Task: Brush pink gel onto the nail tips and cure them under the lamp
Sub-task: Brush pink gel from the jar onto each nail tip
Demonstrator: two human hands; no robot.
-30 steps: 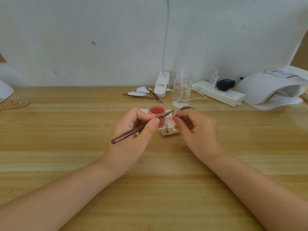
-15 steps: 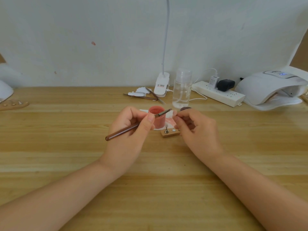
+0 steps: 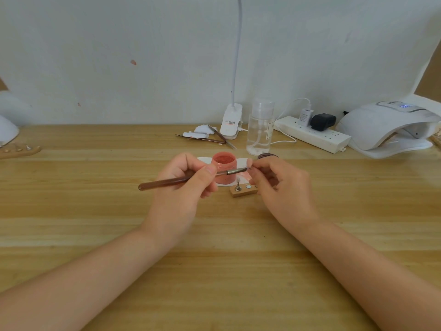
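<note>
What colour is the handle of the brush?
Dark reddish-brown handle on the brush, held in the left hand; head view.

Two hands (image 3: pixel 181 185) (image 3: pixel 281 185), one brush (image 3: pixel 167 182), one jar (image 3: pixel 224 167).

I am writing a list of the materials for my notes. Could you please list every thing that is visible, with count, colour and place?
gel jar: 1, pink, open, table centre
brush: 1, brown handle, held across the jar front
wooden block: 1, tan, right of the jar
clear bottle: 1, transparent, behind the jar
clip lamp: 1, white, at the wall
power strip: 1, white, back right
curing lamp: 1, white, far right
tools: several, dark, back centre
table: 1, light wood
left hand: 1, grips the brush
right hand: 1, pinches something small at the brush tip
</note>
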